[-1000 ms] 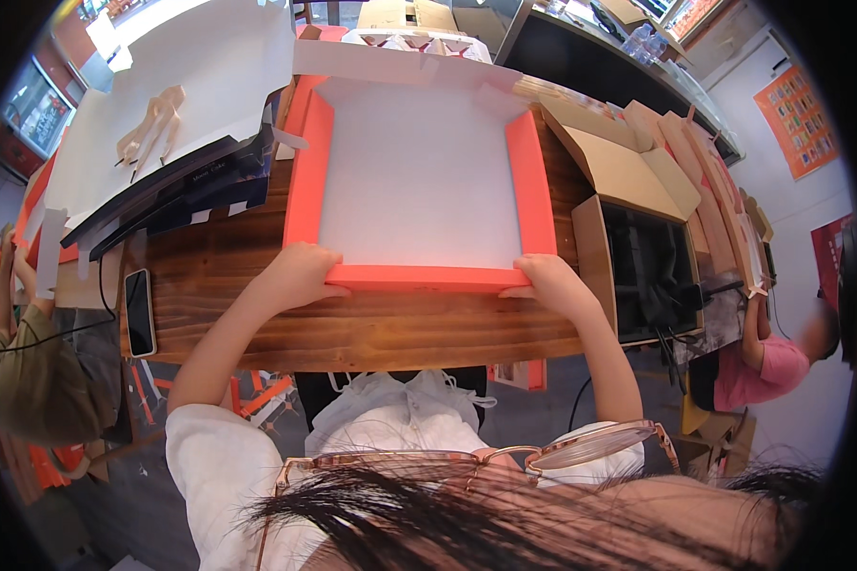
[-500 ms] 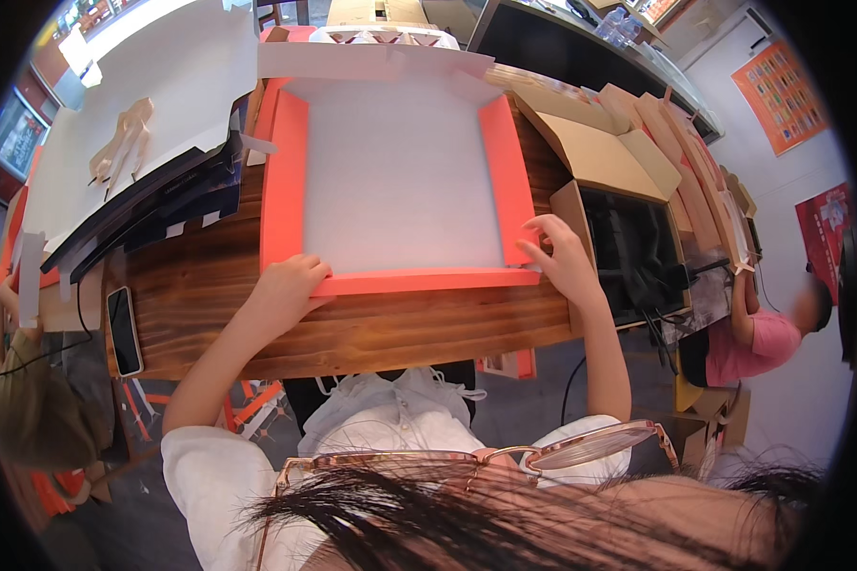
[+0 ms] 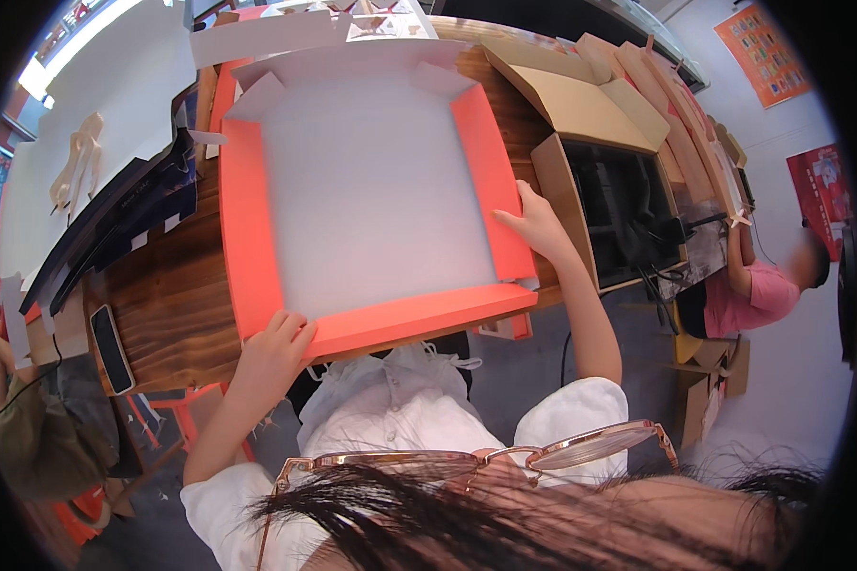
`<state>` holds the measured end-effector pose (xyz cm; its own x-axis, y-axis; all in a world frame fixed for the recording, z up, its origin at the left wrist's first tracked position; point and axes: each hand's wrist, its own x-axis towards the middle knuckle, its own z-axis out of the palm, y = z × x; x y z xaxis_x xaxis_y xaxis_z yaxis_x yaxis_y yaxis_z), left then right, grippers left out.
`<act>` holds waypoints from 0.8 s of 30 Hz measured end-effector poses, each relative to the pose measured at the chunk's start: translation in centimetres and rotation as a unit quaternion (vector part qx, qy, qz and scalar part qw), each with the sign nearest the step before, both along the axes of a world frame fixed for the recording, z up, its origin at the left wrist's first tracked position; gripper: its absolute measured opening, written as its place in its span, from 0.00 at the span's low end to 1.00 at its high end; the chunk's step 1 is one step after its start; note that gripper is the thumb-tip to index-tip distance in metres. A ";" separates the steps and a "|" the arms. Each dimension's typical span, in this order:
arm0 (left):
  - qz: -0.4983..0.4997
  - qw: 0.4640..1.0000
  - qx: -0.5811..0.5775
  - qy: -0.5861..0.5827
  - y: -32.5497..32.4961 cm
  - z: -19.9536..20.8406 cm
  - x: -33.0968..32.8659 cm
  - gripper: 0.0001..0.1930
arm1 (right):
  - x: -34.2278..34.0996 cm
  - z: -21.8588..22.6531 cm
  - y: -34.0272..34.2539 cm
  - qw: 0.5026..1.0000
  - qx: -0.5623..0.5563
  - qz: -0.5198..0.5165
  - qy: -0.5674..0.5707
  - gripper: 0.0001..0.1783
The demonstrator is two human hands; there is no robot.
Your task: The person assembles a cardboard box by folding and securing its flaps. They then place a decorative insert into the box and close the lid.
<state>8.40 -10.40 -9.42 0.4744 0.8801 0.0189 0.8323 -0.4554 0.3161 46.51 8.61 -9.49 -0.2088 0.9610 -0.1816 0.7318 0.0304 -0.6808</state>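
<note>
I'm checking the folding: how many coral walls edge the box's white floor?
3: left wall, right wall with the right hand on it, and near wall. The far flap shows white.

The box (image 3: 250,219) has coral-red walls and a whitish inside. The tabletop (image 3: 176,319) is brown with dark wood grain, the phone (image 3: 112,349) black with a pale edge.

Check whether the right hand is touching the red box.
Touching. The head view shows the right hand on the red box's right wall, thumb across it and fingers at its outer edge, no gap visible.
</note>
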 end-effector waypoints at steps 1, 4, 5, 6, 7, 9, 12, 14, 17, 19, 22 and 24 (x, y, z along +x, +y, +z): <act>0.001 1.000 -0.007 -0.004 -0.3 0.1 0.2 0.22 | 0.0 -0.1 -0.4 1.000 0.007 0.010 -0.021 0.24; 0.012 0.997 0.081 0.010 -0.3 0.6 0.5 0.23 | -0.2 0.2 -1.4 0.998 0.026 0.008 -0.049 0.23; 0.035 0.997 0.063 0.003 -0.3 0.5 0.5 0.23 | -0.4 0.3 -1.5 0.998 0.026 0.007 -0.063 0.22; 0.058 0.997 0.045 -0.004 -0.4 0.4 0.6 0.23 | -0.5 0.3 -1.7 0.997 0.025 0.005 -0.077 0.22; 0.080 0.996 0.028 -0.012 -0.4 0.4 0.7 0.24 | -0.5 0.4 -1.8 0.995 0.026 0.003 -0.092 0.22; 0.076 0.997 0.023 -0.021 -0.3 0.0 0.6 0.22 | -0.2 0.2 -2.0 0.994 0.034 0.008 -0.106 0.21; 0.092 0.993 -0.065 -0.023 0.2 -0.2 0.3 0.21 | -0.2 0.2 -1.9 0.992 0.033 0.019 -0.120 0.22; 0.102 0.988 -0.112 -0.023 0.6 -0.3 0.1 0.21 | -0.2 0.3 -1.9 0.990 0.031 0.019 -0.134 0.23; 0.112 0.986 -0.122 -0.035 0.6 -0.6 -0.1 0.21 | -0.8 0.1 -1.8 0.982 0.052 0.017 -0.178 0.27; 0.111 0.985 -0.122 -0.054 0.9 -0.4 0.0 0.21 | -1.2 0.6 -2.9 0.970 0.090 0.007 -0.227 0.31; 0.114 0.982 -0.132 -0.067 0.8 -0.2 -0.2 0.22 | -2.0 1.3 -4.6 0.907 0.320 0.096 -0.256 0.39; 0.115 0.980 -0.131 -0.095 0.8 0.3 -0.2 0.24 | -3.0 3.4 -6.7 0.941 0.228 0.182 -0.172 0.38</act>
